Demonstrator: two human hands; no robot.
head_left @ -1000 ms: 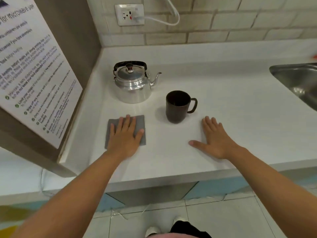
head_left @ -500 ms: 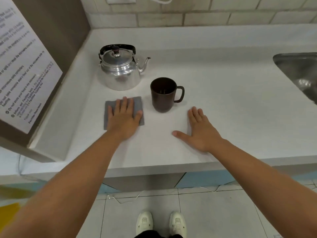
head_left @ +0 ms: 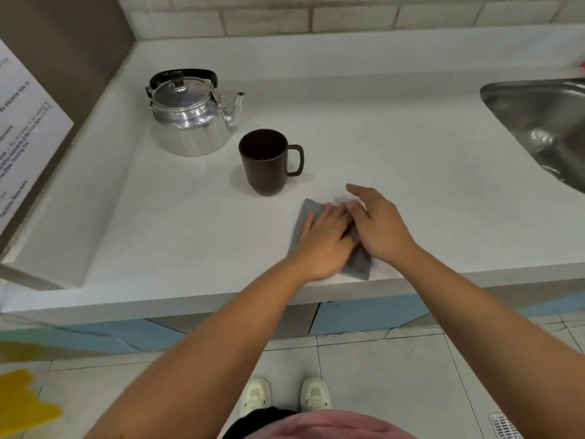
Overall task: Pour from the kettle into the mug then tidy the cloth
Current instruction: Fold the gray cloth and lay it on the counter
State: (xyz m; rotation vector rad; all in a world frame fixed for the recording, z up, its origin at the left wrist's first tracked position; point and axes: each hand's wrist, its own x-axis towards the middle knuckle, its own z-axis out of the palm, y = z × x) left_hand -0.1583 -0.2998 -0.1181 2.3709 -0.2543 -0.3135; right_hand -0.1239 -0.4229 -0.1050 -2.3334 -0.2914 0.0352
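Both my hands are on the grey cloth (head_left: 302, 223), which lies flat on the white counter (head_left: 380, 147) close to its front edge, just in front of the mug and to its right. My left hand (head_left: 323, 240) lies palm down on it, fingers stretched out and pressed flat, gripping nothing. My right hand (head_left: 378, 226) comes in over the cloth's right side with loosely spread fingers; whether they pinch the fabric I cannot tell, since the left hand hides them. Behind, the dark brown mug (head_left: 267, 161) stands upright, handle to the right. Further back-left sits the shiny metal kettle (head_left: 191, 117), lid on, spout turned toward the mug but apart from it. At far right is the steel sink (head_left: 538, 122).
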